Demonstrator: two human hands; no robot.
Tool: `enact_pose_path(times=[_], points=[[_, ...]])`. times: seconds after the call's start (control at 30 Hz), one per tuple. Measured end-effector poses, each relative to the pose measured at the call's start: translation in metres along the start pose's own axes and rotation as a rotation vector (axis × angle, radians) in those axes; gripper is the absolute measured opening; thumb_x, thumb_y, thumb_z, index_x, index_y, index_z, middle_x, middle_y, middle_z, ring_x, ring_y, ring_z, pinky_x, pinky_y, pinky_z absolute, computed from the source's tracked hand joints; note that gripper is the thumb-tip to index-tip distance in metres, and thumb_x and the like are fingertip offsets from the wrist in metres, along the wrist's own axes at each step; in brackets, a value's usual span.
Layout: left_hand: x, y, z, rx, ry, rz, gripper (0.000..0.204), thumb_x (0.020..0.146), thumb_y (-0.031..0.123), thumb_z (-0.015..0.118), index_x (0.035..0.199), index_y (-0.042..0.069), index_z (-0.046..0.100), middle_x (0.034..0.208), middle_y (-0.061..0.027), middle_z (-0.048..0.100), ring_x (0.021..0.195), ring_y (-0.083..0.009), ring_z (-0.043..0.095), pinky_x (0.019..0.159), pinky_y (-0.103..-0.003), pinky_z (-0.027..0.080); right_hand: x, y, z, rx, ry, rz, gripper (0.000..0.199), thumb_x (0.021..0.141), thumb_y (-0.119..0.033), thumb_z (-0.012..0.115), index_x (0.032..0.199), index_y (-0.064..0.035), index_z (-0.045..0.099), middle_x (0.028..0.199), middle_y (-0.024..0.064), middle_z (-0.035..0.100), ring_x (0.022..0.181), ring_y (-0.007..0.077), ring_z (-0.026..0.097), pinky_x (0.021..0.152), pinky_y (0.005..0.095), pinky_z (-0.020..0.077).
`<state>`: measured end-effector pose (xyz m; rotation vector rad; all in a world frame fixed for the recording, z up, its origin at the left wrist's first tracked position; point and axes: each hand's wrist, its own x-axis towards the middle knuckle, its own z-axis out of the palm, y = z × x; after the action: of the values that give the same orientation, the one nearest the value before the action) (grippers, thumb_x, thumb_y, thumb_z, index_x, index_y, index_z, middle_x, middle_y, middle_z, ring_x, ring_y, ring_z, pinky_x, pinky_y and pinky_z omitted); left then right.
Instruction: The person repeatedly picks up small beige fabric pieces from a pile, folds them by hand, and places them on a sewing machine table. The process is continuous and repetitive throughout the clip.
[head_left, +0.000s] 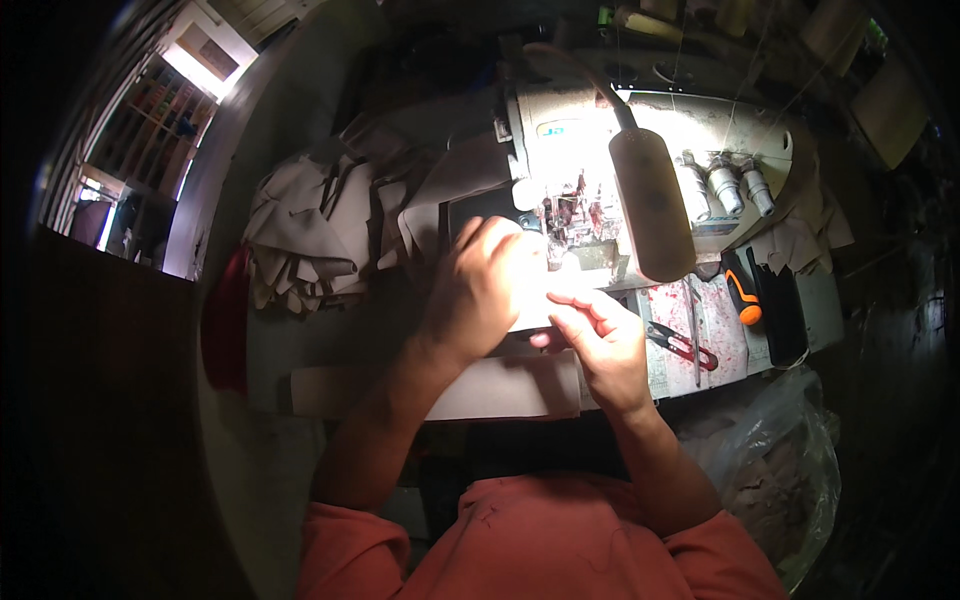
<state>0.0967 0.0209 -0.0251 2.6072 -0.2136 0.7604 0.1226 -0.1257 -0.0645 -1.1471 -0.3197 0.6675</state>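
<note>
Both hands meet in the bright lamplight just in front of an overlock sewing machine (660,170). Between them is a small pale piece of fabric (531,318), washed out by the glare. My right hand (606,350) pinches its right edge between thumb and forefinger. Over the left part curls my left hand (485,285), closed and slightly blurred; its fingertips are hidden beneath it. The machine's needle area (575,215) lies just beyond the fingers. Below my hands, a stack of pale fabric pieces (500,388) runs along the table's front edge.
A heap of pale fabric (310,225) sits at the left. The lamp (652,205) hangs over the machine. Thread snips (685,346), tweezers (696,325) and an orange-handled tool (745,300) lie at the right. Below them hangs a clear plastic bag (790,470) of scraps.
</note>
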Motion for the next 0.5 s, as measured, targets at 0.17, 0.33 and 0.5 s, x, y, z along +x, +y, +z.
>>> enact_pose_path(times=[0.17, 0.33, 0.5], points=[[-0.027, 0.004, 0.007, 0.032, 0.015, -0.035, 0.016, 0.065, 0.001, 0.053, 0.08, -0.004, 0.052, 0.091, -0.0173, 0.053, 0.091, -0.0301, 0.052, 0.078, -0.036, 0.042, 0.001, 0.0, 0.003, 0.065, 0.022, 0.017, 0.023, 0.083, -0.003, 0.048, 0.104, 0.0054, 0.051, 0.082, 0.0103, 0.059, 0.068, 0.0118, 0.057, 0.064, 0.0224, 0.0483], [-0.007, -0.018, 0.001, -0.167, -0.153, -0.207, 0.023, 0.072, 0.004, 0.052, 0.094, -0.001, 0.051, 0.097, -0.0186, 0.052, 0.092, -0.0295, 0.053, 0.077, -0.037, 0.044, -0.012, 0.004, -0.008, 0.021, 0.054, -0.014, 0.021, 0.083, -0.001, 0.044, 0.103, 0.0064, 0.049, 0.082, 0.0148, 0.059, 0.07, 0.0149, 0.058, 0.067, 0.0244, 0.0483], [0.011, -0.067, 0.019, 0.326, -0.238, -0.113, 0.028, 0.076, 0.016, 0.05, 0.102, 0.006, 0.052, 0.058, -0.0115, 0.057, 0.06, -0.0257, 0.058, 0.056, -0.037, 0.046, -0.037, 0.008, -0.03, -0.033, 0.104, -0.014, 0.019, 0.084, -0.003, 0.043, 0.101, 0.0055, 0.049, 0.081, 0.0149, 0.059, 0.069, 0.0162, 0.058, 0.066, 0.0249, 0.0473]])
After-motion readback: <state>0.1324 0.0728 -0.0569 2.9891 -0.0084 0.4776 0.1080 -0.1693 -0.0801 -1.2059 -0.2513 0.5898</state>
